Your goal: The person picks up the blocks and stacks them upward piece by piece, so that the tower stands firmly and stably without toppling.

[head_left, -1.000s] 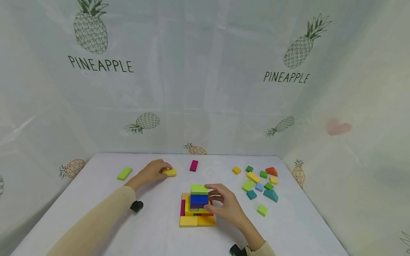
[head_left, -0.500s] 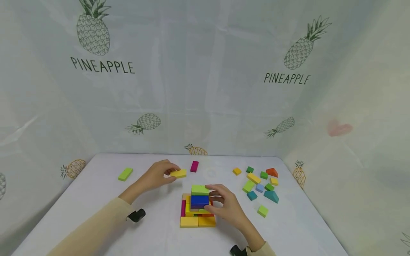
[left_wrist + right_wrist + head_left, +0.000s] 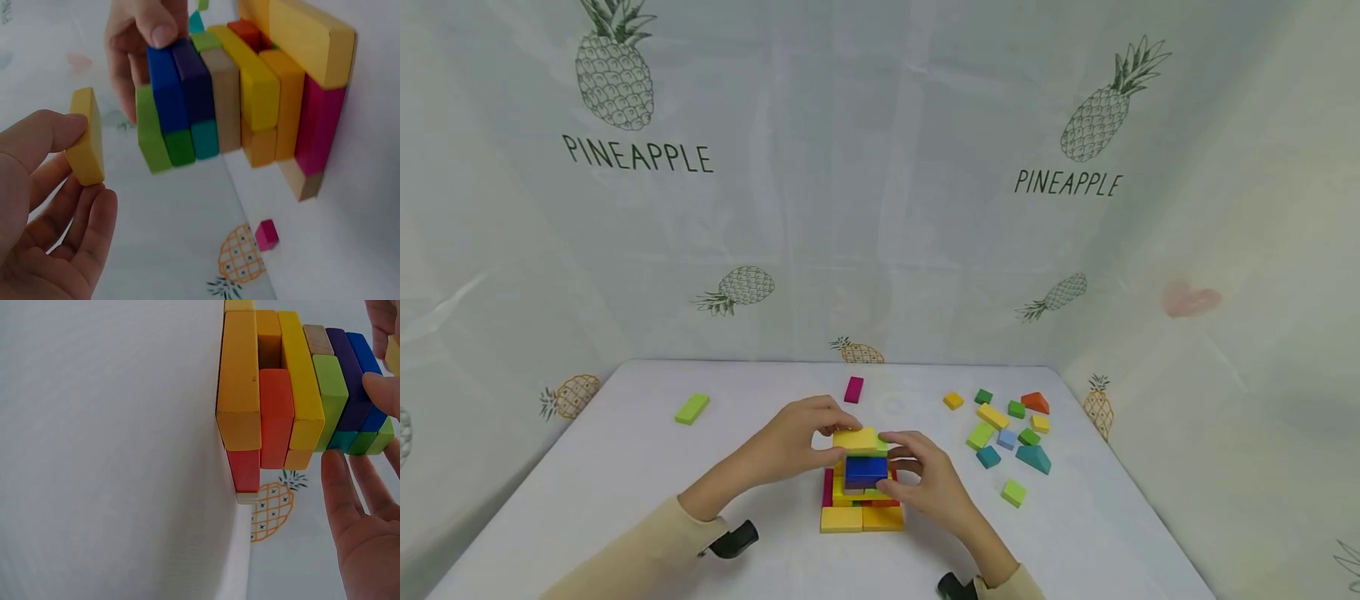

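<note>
The tower [image 3: 867, 472] looks like smooth painted wood, its one bare block [image 3: 224, 106] matt. The far curtain [image 3: 880, 208] is creased and faintly glossy; the table [image 3: 782, 554] smooth, matt; the left sleeve [image 3: 636, 550] matt cloth.

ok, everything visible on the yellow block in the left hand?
The yellow block is a plain, flat rectangular piece with slightly rounded edges; looks like painted wood. The left hand pinches it in its fingers, roughly level, held up near the lime-green block topping the stack, with a gap between. Only the hand visibly touches it.
</note>
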Tool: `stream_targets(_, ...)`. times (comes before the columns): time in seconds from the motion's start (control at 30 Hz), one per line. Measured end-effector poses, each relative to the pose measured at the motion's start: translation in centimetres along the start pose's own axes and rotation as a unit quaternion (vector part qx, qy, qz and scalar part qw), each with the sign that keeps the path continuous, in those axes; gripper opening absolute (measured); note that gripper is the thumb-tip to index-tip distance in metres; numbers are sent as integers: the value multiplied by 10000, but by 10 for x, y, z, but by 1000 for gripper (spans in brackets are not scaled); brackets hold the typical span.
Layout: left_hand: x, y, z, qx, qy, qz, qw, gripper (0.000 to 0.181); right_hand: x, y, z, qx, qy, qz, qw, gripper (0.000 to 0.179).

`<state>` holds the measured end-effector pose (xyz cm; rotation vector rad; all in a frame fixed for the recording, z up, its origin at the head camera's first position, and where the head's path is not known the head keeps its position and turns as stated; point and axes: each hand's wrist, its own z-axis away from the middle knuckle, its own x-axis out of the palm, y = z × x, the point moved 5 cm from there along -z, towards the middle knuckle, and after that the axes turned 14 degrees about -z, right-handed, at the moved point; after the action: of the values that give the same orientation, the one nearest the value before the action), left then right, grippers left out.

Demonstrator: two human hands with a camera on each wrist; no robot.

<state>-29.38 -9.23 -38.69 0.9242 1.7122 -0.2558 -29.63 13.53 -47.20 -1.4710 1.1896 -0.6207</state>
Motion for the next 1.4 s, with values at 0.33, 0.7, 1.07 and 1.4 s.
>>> stream_targets(0.33,23,12,0,109,-279,-166,9994,34,0,-4,1,-102,-136,-205,9996,63)
stream_targets(0.7,30,13,3,163,-100,-251,9995,31,0,-4,1,-172,-105,-155,9997,59)
stream_targets(1.07,35,11,4,87,-26,-177,9998,31,0,-4,1,-121,-57,-180,9997,58)
stream_targets(1.4,33,10,4,38,-91,-33,9999,33,0,-2,2,-161,-58,-135,9998,58)
